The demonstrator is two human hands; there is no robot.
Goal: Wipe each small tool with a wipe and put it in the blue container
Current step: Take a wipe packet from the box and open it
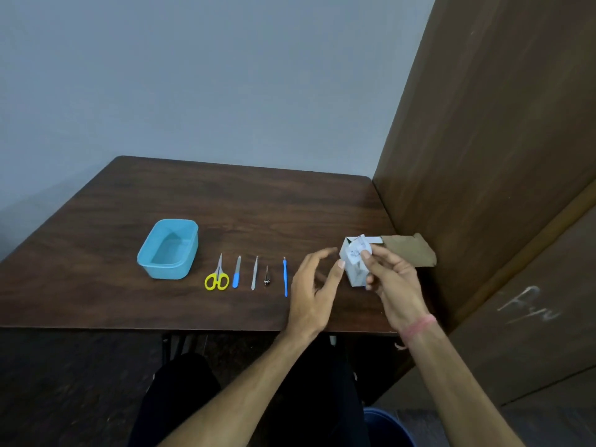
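Note:
An empty blue container (168, 250) stands on the brown table (225, 201) at the left. To its right lie several small tools in a row: yellow-handled scissors (217, 275), a blue-handled file (236, 273), steel tweezers (254, 273), a small nail clipper (266, 276) and a thin blue-handled tool (285, 277). At the right, my right hand (392, 279) pinches a small white wipe packet (359, 248) above a white wipe box (354, 269). My left hand (314, 285) has its fingers spread, its thumb touching the box's left side.
A flat brown cardboard piece (409, 251) lies behind the box, against a wooden panel (483, 156) at the table's right edge. A grey wall stands behind. My dark-clothed legs and a blue bin (387, 427) are below the table's front edge.

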